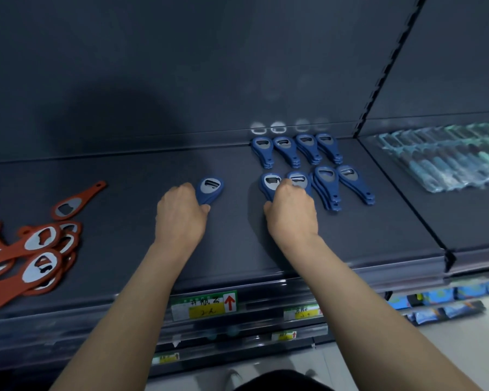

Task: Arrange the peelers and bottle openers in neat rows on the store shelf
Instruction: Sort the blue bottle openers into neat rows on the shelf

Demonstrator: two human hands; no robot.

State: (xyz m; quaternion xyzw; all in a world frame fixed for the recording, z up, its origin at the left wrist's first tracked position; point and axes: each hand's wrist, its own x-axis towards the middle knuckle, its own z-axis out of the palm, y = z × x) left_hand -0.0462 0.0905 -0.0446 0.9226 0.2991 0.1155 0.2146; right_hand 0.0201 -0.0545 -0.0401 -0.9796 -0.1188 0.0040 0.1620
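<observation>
Plastic, seemingly light and stiff: left hand [181, 213] grips lone blue bottle opener [211, 187] by its handle, right hand [292, 213] clutches front-row opener [271, 182]

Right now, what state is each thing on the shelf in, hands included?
Left hand: grips the lone blue plastic bottle opener, apart from the rows.
Right hand: grips the front-left blue opener stack.
Other blue opener stacks: flat, in two rows.
Orange-red flat bottle openers: jumbled heap, unsorted.
Teal packaged peelers: lying in rows on the neighbouring shelf.
</observation>
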